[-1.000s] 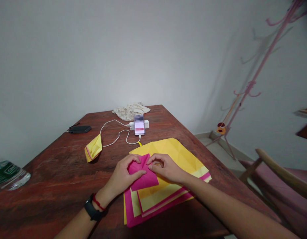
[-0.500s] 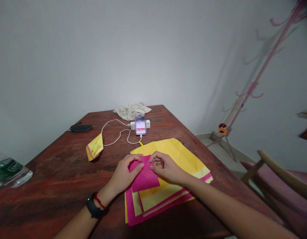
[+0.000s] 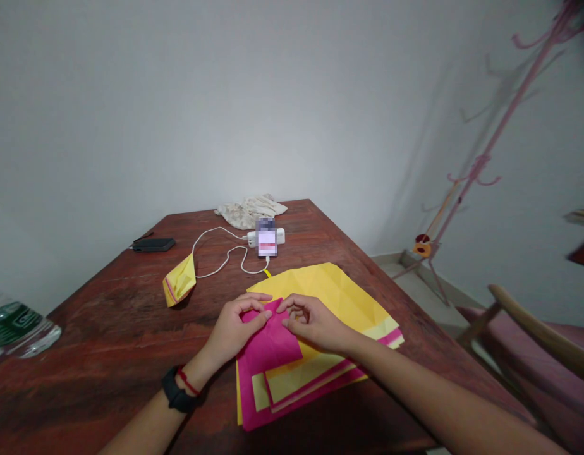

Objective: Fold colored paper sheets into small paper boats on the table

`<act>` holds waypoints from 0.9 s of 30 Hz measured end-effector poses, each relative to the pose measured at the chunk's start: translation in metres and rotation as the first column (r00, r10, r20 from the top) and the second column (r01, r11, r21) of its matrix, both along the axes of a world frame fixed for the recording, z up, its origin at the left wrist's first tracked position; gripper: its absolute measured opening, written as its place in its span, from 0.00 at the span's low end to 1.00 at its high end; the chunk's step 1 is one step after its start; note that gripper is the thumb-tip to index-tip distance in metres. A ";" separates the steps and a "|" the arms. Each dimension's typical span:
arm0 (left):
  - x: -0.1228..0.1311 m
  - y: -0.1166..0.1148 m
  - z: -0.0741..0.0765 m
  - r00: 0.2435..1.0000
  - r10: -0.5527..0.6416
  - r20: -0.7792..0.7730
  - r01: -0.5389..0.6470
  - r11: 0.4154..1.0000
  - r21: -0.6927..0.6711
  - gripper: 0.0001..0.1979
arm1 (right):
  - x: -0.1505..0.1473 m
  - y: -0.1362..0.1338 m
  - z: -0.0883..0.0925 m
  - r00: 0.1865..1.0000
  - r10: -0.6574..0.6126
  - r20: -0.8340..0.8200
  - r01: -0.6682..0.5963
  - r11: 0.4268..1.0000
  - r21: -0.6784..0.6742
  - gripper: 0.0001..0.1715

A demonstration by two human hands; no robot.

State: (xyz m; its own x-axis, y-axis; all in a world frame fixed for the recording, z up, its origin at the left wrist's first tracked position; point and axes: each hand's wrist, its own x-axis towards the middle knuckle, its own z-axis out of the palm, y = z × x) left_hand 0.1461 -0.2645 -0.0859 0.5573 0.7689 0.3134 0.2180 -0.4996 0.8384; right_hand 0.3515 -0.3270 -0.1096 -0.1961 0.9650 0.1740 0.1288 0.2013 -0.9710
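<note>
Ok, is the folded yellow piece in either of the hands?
No, the folded yellow piece sits on the table; left hand and right hand hold pink paper.

Reddish wooden table [image 3: 107, 354] with paper stack [image 3: 327, 287], yellow folded paper [image 3: 181, 281], crumpled cloth [image 3: 251, 212]

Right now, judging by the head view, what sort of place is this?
Likely a room in a home, though an office can't be ruled out. Clues: a dark-red wooden table, a pink coat stand and a wood-framed chair with pink upholstery.
</note>
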 end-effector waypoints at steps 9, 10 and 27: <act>0.000 0.001 0.002 0.995 -0.004 0.099 0.014 0.995 -0.101 0.13 | 0.001 0.000 0.000 1.000 -0.003 0.026 0.003 1.000 0.007 0.13; 0.001 0.000 0.003 0.994 0.016 0.105 -0.005 0.995 -0.103 0.13 | 0.001 0.000 -0.001 0.999 -0.001 0.039 0.001 1.000 0.006 0.15; 0.005 -0.014 0.003 0.995 -0.042 0.094 0.046 0.998 -0.046 0.09 | 0.003 -0.004 0.007 0.935 0.091 0.344 -0.105 0.994 0.025 0.29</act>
State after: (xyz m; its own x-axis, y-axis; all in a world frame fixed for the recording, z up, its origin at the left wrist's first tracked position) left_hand 0.1507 -0.2781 -0.0830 0.5608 0.7600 0.3285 0.1165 -0.4653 0.8775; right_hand 0.3546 -0.3309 -0.1029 -0.3441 0.9313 0.1198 0.4288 0.2694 -0.8623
